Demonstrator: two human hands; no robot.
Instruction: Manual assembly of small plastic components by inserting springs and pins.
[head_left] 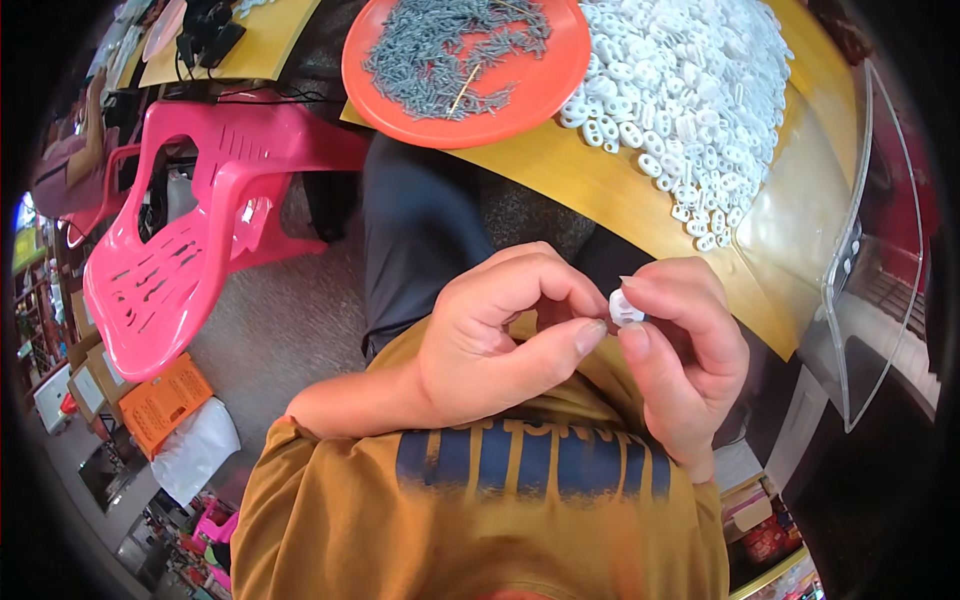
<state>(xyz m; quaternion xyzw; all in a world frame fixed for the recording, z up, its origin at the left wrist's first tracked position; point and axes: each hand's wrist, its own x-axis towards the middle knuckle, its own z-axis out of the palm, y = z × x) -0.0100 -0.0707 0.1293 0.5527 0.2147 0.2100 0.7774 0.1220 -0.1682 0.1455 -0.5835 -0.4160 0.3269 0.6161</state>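
Observation:
In front of my chest, my right hand (690, 350) pinches a small white plastic piece (626, 308) between thumb and fingertip. My left hand (510, 340) meets it from the other side, thumb and index fingertip close together beside the piece. Whatever those left fingertips hold, if anything, is too hidden to make out. Beyond my hands, a large heap of white oval two-holed plastic pieces (690, 80) lies on the yellow table (540, 165). An orange-red plate (540, 100) left of the heap carries many thin grey screw-like pieces (430, 60) and a thin yellowish stick.
A pink plastic chair (180, 260) stands on the floor to my left. Clear plastic sheeting (850, 260) hangs at the table's right side. An orange sheet (165, 400) and a white bag (197, 450) lie at lower left. Black items (208, 35) rest on another yellow surface at upper left.

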